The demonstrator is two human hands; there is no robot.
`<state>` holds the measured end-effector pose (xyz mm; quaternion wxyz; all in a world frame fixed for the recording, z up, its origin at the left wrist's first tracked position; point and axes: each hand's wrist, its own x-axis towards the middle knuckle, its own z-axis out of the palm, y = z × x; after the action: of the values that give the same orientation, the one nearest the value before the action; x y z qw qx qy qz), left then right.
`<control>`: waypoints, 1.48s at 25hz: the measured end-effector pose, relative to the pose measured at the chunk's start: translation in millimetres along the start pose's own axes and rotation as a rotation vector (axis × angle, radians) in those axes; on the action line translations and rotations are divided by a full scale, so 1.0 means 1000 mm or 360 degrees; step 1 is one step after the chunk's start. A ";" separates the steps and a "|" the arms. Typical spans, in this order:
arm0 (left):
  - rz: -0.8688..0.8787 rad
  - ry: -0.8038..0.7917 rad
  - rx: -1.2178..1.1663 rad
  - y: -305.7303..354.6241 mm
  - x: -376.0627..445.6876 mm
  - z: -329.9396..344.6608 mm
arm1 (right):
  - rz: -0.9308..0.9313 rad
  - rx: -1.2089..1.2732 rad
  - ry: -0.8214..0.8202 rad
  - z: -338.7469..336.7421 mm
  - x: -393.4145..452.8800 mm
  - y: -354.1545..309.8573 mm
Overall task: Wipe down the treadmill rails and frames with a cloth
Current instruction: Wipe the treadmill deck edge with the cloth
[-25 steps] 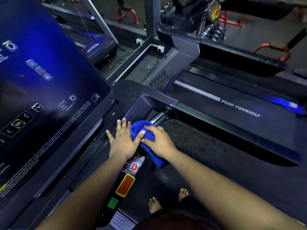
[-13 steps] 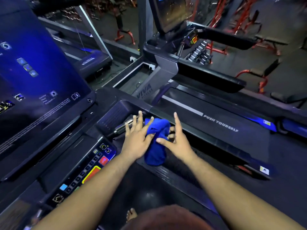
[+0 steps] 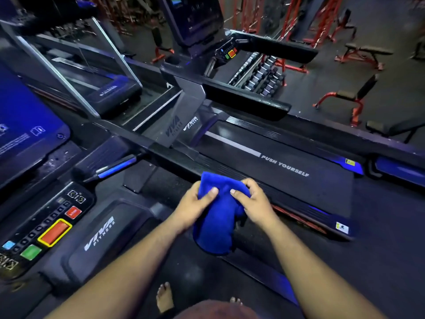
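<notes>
Left hand and right hand both grip the blue cloth, fingers curled.

We cannot see the fingers of either hand behind the blue cloth; only the thumbs show. The screen at left is cut by the edge, its small print too blurred to read. Our feet are partly hidden at the bottom.

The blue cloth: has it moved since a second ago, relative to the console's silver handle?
Yes. The blue cloth has left the silver handle it lay against; the left hand and right hand now hold it further right, toward the neighbouring treadmill's side rail.
</notes>
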<state>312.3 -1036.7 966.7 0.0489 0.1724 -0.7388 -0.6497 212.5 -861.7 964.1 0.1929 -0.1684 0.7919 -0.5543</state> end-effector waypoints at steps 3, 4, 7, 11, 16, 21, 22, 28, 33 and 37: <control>-0.0151 0.0010 0.0323 -0.006 0.005 0.031 | 0.0044 -0.0539 0.0084 -0.027 0.001 0.008; -0.0235 0.0018 0.0496 -0.006 0.011 0.037 | 0.0034 -0.0641 0.0088 -0.036 0.004 0.008; -0.0408 -0.0067 0.1174 0.001 0.025 0.051 | 0.0115 -0.0680 0.0134 -0.057 0.016 -0.001; -0.0367 -0.0037 0.1311 0.000 0.044 0.068 | -0.0131 -0.1178 0.0474 -0.053 0.032 0.001; -0.0205 0.0266 0.1493 -0.037 0.062 0.032 | -0.0360 -0.1896 -0.0157 0.010 0.025 0.060; 0.0107 0.0301 0.1692 -0.074 0.078 -0.054 | -0.0405 -0.2149 -0.0142 0.044 0.066 0.063; 0.0105 0.0291 0.1753 -0.079 0.084 -0.072 | -0.0456 -0.2174 -0.0161 0.056 0.080 0.054; 0.0036 0.0006 0.1998 -0.096 0.115 -0.143 | -0.0562 -0.2219 -0.0268 0.079 0.111 0.040; 0.0155 -0.0084 0.2199 -0.104 0.122 -0.178 | -0.0586 -0.2278 -0.0212 0.099 0.121 0.033; 0.0010 0.0027 0.2281 -0.106 0.135 -0.207 | -0.0749 -0.2259 -0.0197 0.168 0.166 0.013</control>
<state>267.6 -1285.1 873.8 -0.0687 0.1650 -0.9839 -0.0031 150.4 -1074.2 879.7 -0.0414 -0.4482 0.8899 0.0735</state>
